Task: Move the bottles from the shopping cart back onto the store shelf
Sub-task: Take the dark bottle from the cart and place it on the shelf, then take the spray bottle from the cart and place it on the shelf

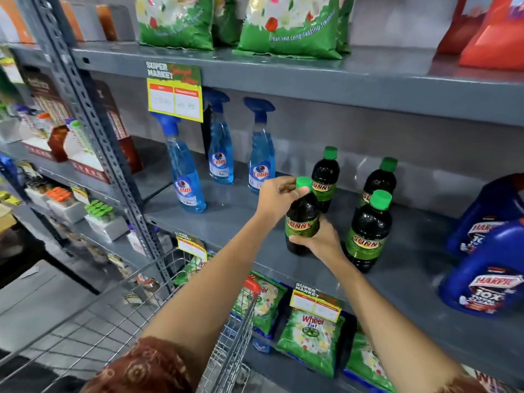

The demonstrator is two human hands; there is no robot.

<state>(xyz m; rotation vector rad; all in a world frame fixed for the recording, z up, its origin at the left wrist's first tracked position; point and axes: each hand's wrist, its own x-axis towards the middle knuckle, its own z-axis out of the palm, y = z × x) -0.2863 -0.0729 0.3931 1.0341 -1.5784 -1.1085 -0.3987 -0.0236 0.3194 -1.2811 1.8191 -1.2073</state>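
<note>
At your far left the wire shopping cart (pixel 158 316) sits below the shelf edge, its red handle end near the lower shelf's green detergent packs (pixel 310 340). On the grey middle shelf (pixel 226 222), three blue spray bottles (pixel 185 177) stand upright at the left. Your left hand (pixel 276 198) comes next: its grip is pinched on the green cap of a dark Sunny bottle (pixel 302 222), thumb and fingers around the top. That bottle stands upright with its base at the shelf surface, near the front edge; whether it rests fully on the shelf you cannot tell. Your right hand (pixel 321 239) wraps the same bottle low on its label, so both grips are clenched on it. Just behind it stands a second Sunny bottle (pixel 325 180), and to the right two more (pixel 368 234), all upright. At the far right sit blue Harpic jugs (pixel 486 279).
</note>
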